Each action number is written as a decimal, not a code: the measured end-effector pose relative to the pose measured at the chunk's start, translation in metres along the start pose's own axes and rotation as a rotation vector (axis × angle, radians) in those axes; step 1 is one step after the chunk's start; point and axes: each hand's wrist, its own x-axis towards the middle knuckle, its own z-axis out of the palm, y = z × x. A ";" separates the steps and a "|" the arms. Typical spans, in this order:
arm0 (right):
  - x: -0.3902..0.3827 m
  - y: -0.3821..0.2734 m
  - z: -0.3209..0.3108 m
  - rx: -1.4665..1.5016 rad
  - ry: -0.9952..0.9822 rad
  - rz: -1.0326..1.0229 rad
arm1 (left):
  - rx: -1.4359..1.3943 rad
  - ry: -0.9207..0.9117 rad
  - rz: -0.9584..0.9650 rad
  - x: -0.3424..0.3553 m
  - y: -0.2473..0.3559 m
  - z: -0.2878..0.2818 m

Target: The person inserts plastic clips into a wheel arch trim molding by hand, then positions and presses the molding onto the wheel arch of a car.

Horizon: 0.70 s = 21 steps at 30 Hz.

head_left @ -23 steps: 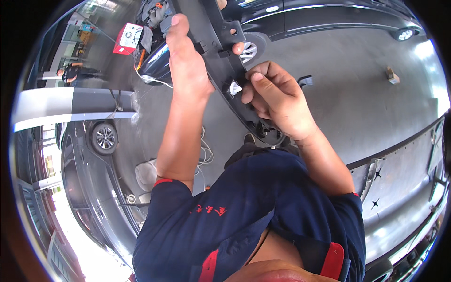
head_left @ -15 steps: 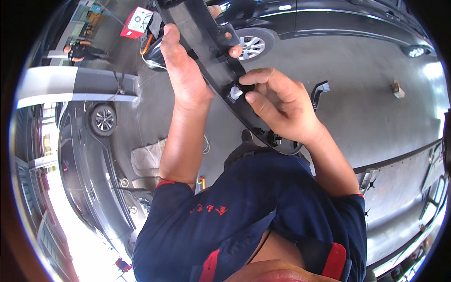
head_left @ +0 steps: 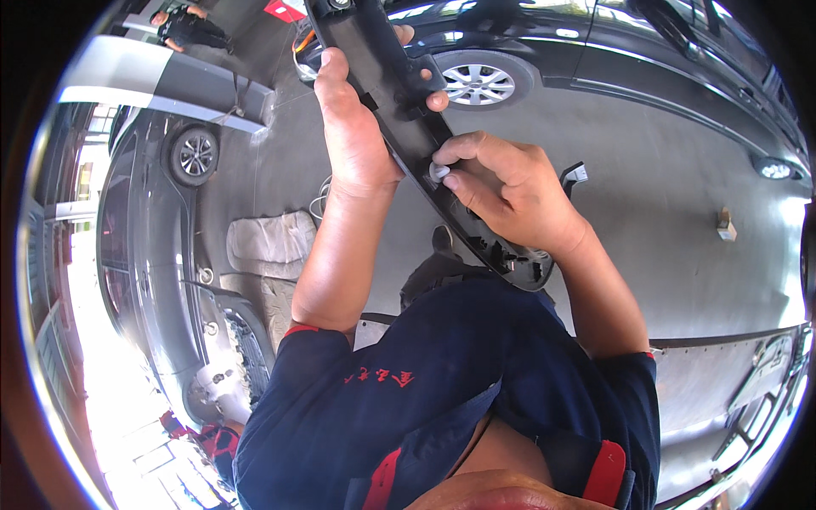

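A long black plastic trim piece [head_left: 399, 119] slants across in front of me, its inner side with brackets turned up. My left hand [head_left: 357, 144] is wrapped round its upper part, thumb on the left edge and fingertips showing past the right edge. Near the middle of the trim sits a small white plastic clip [head_left: 439, 172]. The thumb and forefinger of my right hand [head_left: 520, 194] are closed round this clip. The trim's lower end, with several small dark fittings, lies beneath my right wrist.
A black car [head_left: 544, 59] stands at the far side, and a dark grey car [head_left: 153, 255] on the left. Pale cloth covers [head_left: 272, 244] lie on the floor. A small box [head_left: 725, 228] and a metal-topped bench [head_left: 705, 382] are to the right. Another person [head_left: 195, 27] is at the upper left.
My right thumb and forefinger have closed on the white clip, which they were beside before. The view has shifted, so the cars and floor appear moved.
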 end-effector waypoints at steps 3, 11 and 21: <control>0.005 0.001 0.006 0.033 -0.055 0.018 | 0.023 0.073 0.032 -0.010 0.007 -0.007; 0.008 0.000 0.035 0.066 -0.254 0.104 | 0.066 0.331 0.007 -0.046 0.022 -0.035; 0.055 0.025 0.094 0.112 -0.419 0.209 | 0.121 0.695 0.112 -0.047 0.062 -0.094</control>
